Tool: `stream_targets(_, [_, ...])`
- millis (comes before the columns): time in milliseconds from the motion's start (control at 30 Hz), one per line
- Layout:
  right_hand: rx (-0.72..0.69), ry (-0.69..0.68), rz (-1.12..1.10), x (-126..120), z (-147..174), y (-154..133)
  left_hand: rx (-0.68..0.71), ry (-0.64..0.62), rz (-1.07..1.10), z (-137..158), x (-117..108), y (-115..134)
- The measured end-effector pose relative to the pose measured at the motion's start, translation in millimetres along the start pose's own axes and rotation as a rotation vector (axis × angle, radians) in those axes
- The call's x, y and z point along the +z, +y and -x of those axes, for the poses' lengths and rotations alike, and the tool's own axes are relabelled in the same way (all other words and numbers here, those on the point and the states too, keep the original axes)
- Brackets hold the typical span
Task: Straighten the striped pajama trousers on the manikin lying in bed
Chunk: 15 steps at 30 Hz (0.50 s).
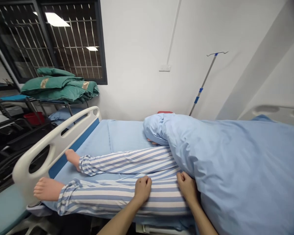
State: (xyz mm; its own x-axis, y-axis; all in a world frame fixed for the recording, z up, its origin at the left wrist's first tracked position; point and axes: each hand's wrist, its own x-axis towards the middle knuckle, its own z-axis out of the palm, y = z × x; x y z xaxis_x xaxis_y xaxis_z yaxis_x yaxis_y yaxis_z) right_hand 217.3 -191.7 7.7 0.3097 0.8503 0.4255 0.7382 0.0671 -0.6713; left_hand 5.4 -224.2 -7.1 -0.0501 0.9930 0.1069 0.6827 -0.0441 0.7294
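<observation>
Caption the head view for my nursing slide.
Left hand and right hand rest on striped pyjama trousers beside a blue quilt.

torso, head: under blue quilt [235,163] | forearms: cut by bottom edge | fingertips: curled under

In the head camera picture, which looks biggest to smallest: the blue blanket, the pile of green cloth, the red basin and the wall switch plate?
1. Blue blanket, by far the largest, though nearest the camera.
2. Pile of green cloth.
3. Red basin, partly hidden by a rack.
4. Wall switch plate, smallest.
</observation>
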Motion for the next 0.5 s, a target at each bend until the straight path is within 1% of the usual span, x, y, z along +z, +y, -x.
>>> stream_targets(100, [-0.073, -0.085, 0.186, 2.2, 3.5, -1.7, -0.067, 0.048, -0.008, 0.8, -28.3, -30.6])
stream_targets(233, [-0.128, -0.208, 0.385, 3.0, 10.3, -9.4, -0.090, 0.089, -0.064, 3.0, -72.1, -66.2])
stream_targets(333, [-0.128, -0.252, 0.453, 0.6, 14.3, -16.5, -0.096, 0.146, -0.153, 11.8, -113.6, -98.6])
stream_targets(433, [-0.114, -0.279, 0.486, -1.7, 17.2, -21.6, -0.122, 0.222, -0.279, 28.2, -159.1, -138.6])
stream_targets(500, [-0.109, -0.288, 0.498, -1.7, 19.8, -24.4, -0.086, 0.273, -0.372, 42.3, -186.7, -166.1])
